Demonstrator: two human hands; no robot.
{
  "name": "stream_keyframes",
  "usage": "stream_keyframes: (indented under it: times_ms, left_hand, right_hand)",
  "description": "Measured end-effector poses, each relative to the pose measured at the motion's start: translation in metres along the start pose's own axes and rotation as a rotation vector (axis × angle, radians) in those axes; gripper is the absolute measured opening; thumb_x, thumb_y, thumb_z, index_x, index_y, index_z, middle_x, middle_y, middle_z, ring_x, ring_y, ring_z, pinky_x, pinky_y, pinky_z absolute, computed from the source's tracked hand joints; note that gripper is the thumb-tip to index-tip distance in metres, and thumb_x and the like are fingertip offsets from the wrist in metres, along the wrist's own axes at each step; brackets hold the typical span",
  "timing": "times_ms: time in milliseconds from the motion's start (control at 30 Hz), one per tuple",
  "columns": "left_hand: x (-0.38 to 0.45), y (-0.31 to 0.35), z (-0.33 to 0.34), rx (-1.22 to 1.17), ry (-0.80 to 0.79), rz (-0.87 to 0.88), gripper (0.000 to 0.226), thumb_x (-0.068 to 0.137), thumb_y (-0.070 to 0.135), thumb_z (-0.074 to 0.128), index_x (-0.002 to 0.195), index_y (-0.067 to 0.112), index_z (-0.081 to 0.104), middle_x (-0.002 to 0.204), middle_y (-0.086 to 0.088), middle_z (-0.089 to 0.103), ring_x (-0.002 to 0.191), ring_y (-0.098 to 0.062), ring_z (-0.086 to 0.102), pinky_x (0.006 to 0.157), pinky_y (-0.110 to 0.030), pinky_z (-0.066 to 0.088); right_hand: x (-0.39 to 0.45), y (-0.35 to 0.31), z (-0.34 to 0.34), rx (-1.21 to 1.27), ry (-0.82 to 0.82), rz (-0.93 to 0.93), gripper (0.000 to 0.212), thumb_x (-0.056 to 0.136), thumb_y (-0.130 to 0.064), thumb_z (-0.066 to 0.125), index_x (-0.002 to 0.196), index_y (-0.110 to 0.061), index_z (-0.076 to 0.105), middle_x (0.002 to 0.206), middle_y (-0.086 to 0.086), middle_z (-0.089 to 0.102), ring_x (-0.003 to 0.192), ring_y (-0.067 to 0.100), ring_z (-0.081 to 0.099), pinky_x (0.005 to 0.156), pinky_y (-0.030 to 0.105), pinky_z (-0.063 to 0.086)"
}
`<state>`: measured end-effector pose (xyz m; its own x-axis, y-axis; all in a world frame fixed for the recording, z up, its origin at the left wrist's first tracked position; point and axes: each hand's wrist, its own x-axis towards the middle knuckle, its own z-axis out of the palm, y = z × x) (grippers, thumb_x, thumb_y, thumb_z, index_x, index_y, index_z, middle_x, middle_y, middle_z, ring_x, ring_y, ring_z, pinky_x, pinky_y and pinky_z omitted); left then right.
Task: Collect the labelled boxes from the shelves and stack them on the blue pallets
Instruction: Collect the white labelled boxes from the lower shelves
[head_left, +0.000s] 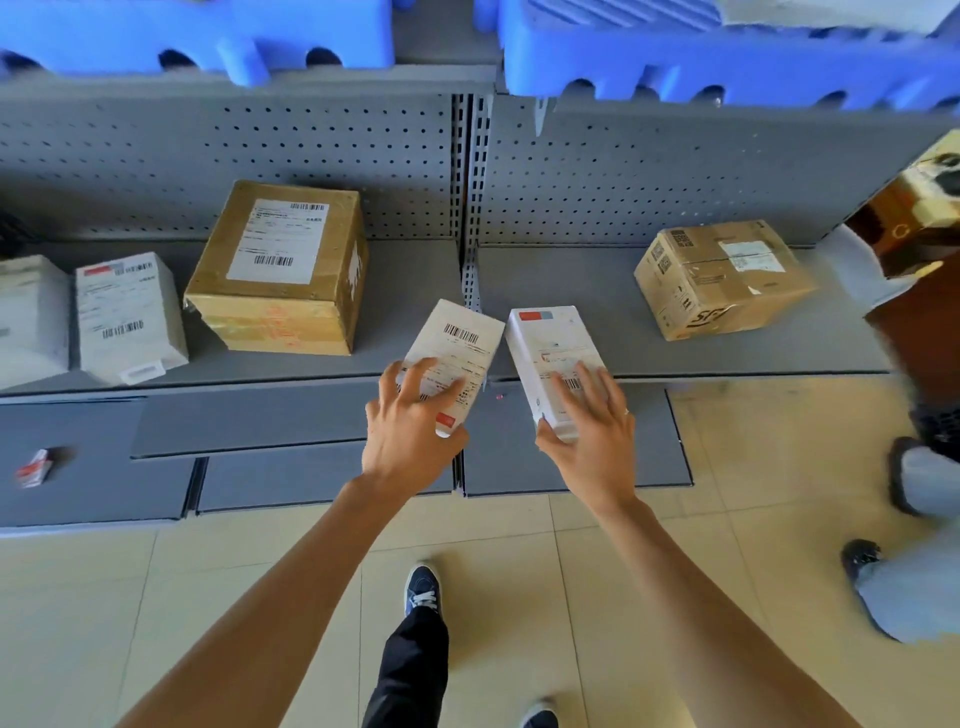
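Both bare forearms are stretched forward from the near edge toward the grey metal shelf (597, 312), and a small white labelled carton is held in each hand. The left hand (410, 431) is seen from its back, wrist slightly bent, with its fingers spread and curled over the top of the left white box (457, 343), which is tilted with its far end leaning right. The right hand (592, 431) is clasped round the near end of the right white box (550, 343), thumb on the left side and fingers laid across the barcode label; a ring is worn on one finger. The two held boxes are just beside each other above the front edge of the shelf, at the upright between the two bays. On the shelf to the left, a large brown cardboard box (280, 265) and a smaller white labelled box (127, 317) are standing; to the right, a worn brown cardboard box (722, 278) is resting. Blue plastic pallets (727, 57) are seen at the far top.
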<state>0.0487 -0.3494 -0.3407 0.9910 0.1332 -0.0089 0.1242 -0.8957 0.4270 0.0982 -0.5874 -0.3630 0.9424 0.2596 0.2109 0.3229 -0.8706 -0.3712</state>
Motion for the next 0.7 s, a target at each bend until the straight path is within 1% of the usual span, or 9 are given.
stream_keyframes:
  times_ms: [133,233,367,567,700]
  left_hand:
    - [-0.047,0.035,-0.026,0.027,0.104,0.039,0.057,0.079,0.036,0.077,0.134,0.035,0.063,0.152,0.002,0.037,0.142,-0.030,0.024,0.102,-0.057,0.043]
    - [-0.084,0.066,-0.048,0.044,0.196,0.054,0.054,0.078,0.035,0.078,0.130,0.033,0.066,0.151,0.000,0.040,0.141,-0.032,0.027,0.098,-0.058,0.044]
    - [-0.128,0.105,-0.076,0.018,0.308,0.074,0.053,0.078,0.034,0.079,0.129,0.030,0.067,0.148,-0.002,0.044,0.138,-0.035,0.032,0.095,-0.063,0.048]
    - [-0.171,0.153,-0.124,0.028,0.435,0.126,0.048,0.081,0.035,0.079,0.128,0.031,0.069,0.146,0.001,0.046,0.138,-0.034,0.035,0.095,-0.063,0.050]
    - [-0.187,0.175,-0.155,0.029,0.531,0.180,0.046,0.080,0.040,0.071,0.125,0.034,0.070,0.145,0.003,0.049,0.137,-0.034,0.038,0.095,-0.064,0.048]
  right_hand:
    - [-0.031,0.002,-0.051,0.042,0.056,-0.078,0.058,0.083,-0.049,0.058,0.137,-0.027,0.057,0.153,0.002,0.043,0.145,0.028,0.030,0.092,0.049,0.047]
    - [-0.053,0.007,-0.095,0.063,0.115,-0.148,0.059,0.083,-0.051,0.055,0.136,-0.026,0.059,0.151,0.003,0.046,0.143,0.030,0.034,0.093,0.049,0.047]
    - [-0.083,0.013,-0.154,0.108,0.155,-0.206,0.060,0.085,-0.053,0.052,0.140,-0.028,0.057,0.154,0.002,0.044,0.144,0.029,0.032,0.100,0.053,0.044]
    - [-0.127,0.023,-0.232,0.170,0.244,-0.305,0.056,0.088,-0.049,0.054,0.139,-0.026,0.058,0.153,0.003,0.045,0.145,0.027,0.032,0.101,0.055,0.045]
    - [-0.135,0.031,-0.277,0.180,0.330,-0.365,0.053,0.088,-0.046,0.058,0.137,-0.026,0.059,0.151,0.005,0.048,0.143,0.028,0.036,0.101,0.056,0.045]
